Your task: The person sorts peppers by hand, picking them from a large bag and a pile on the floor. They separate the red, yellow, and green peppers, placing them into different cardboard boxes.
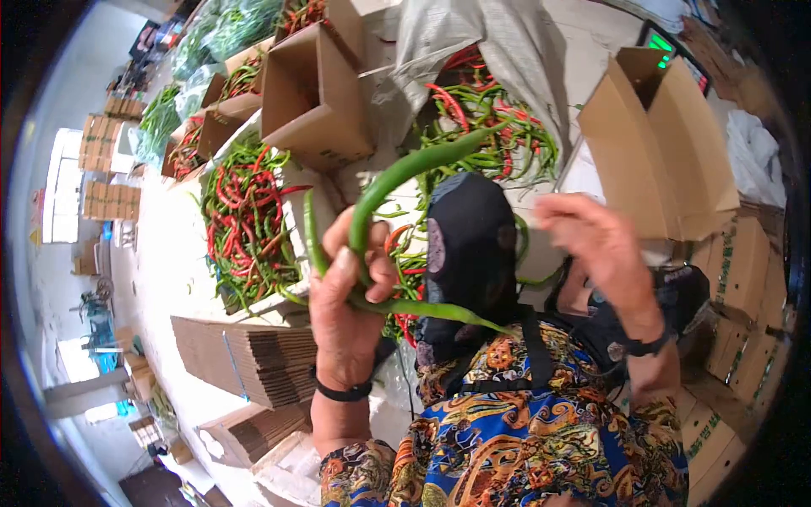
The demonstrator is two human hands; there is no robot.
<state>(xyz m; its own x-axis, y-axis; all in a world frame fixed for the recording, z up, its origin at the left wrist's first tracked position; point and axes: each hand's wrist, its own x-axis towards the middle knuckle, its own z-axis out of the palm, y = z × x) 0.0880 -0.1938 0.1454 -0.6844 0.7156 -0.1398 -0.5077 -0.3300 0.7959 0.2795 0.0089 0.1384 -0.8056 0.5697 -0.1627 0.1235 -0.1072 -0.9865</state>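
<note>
Several long green peppers (405,173) are held in my left hand (351,275), with the thumb and fingers wrapped round them. One thick pepper curves up and to the right, and another (431,313) points right across my lap. My right hand (591,241) is raised at the right above my knee, blurred, its fingers stretched out and nothing seen in it. Beyond my knees, red and green peppers (481,110) spill from the mouth of a white woven sack (519,51). More peppers lie on the floor between my hands.
A heap of red and green peppers (245,220) lies at the left, near an open cardboard box (312,101). Folded cardboard (245,359) is stacked at lower left. Another open box (650,152) stands at the right, before a scale with a green display (661,44).
</note>
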